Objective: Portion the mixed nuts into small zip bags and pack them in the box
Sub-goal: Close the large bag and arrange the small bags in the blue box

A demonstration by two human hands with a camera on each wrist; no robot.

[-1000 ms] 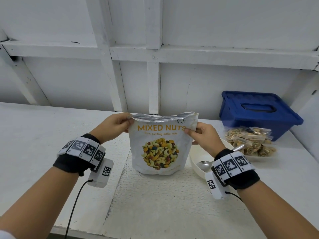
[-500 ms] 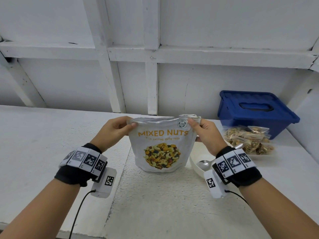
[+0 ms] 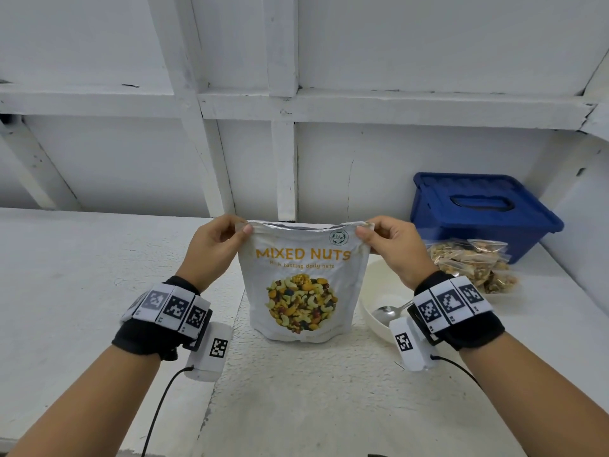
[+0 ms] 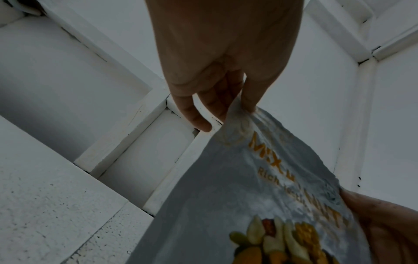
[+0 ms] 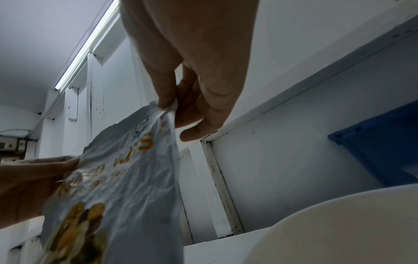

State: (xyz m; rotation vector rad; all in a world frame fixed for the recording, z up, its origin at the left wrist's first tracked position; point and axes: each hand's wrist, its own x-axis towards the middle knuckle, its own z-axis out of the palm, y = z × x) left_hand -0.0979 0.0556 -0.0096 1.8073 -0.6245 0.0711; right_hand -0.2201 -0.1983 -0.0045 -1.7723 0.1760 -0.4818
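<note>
A white pouch printed MIXED NUTS stands upright on the white table in front of me. My left hand pinches its top left corner between thumb and fingers. My right hand pinches the top right corner the same way. The top edge is stretched flat between both hands. In the left wrist view the left hand grips the pouch corner. From the right wrist, the right hand is seen gripping the pouch. A blue lidded box sits at the back right.
A white bowl with a metal spoon in it stands just right of the pouch, under my right wrist. Several small zip bags of nuts lie piled in front of the blue box. A white wall with beams rises behind the table.
Both hands have slid up to the pouch's very top corners and pulled the top edge taut and straight. The pouch stands in about the same spot.
</note>
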